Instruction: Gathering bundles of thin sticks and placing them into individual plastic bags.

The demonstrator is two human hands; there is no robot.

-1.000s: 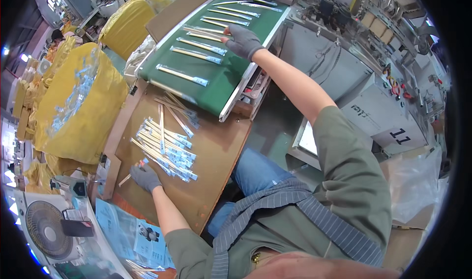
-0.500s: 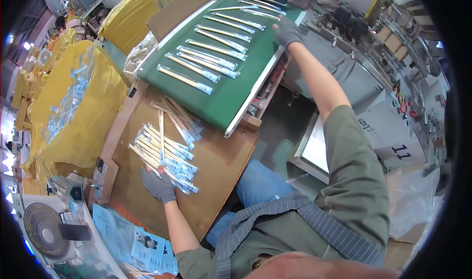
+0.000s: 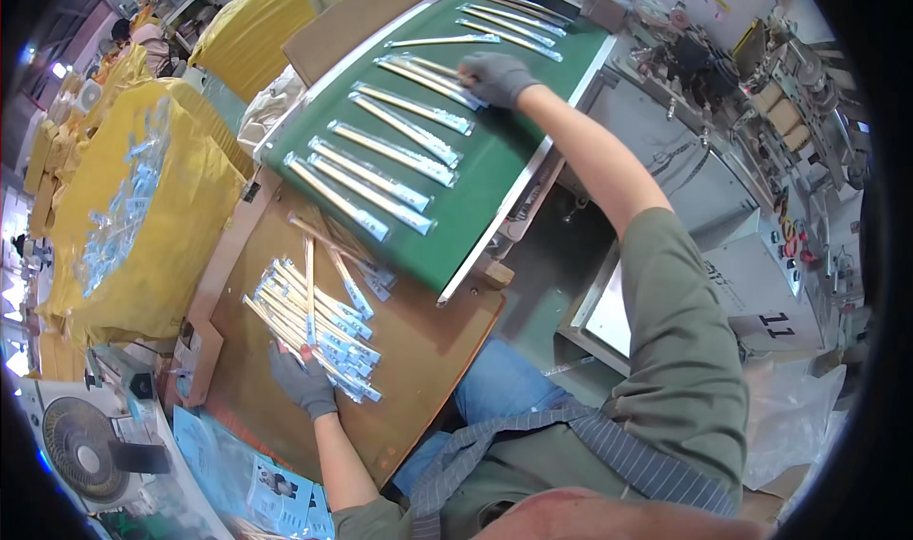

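Observation:
Pairs of wooden chopsticks in clear sleeves with blue ends point(image 3: 385, 150) lie in a slanting row on a green conveyor belt point(image 3: 456, 226). My right hand point(image 3: 499, 79), in a grey glove with bare fingertips, reaches over the belt. Its fingers are closed at the blue end of one pack, partly hidden by the hand. On the brown board below the belt sits a heap of the same packs point(image 3: 328, 326). My left hand point(image 3: 302, 380), gloved alike, grips the heap's near left edge with the thumb on top; its other fingers are partly hidden.
Further packs point(image 3: 347, 255) lie loosely at the belt's lower end. A yellow-lined bin point(image 3: 181, 274) with blue-ended wrappers stands to the left. Beside the board are blue printed bags point(image 3: 281, 488) and a grey fan point(image 3: 86, 450). A metal machine cabinet point(image 3: 761, 293) stands at the right.
My right hand has moved left from the belt's right edge onto a pack. The packs on the belt lie closer to its near end. My left hand stays at the heap.

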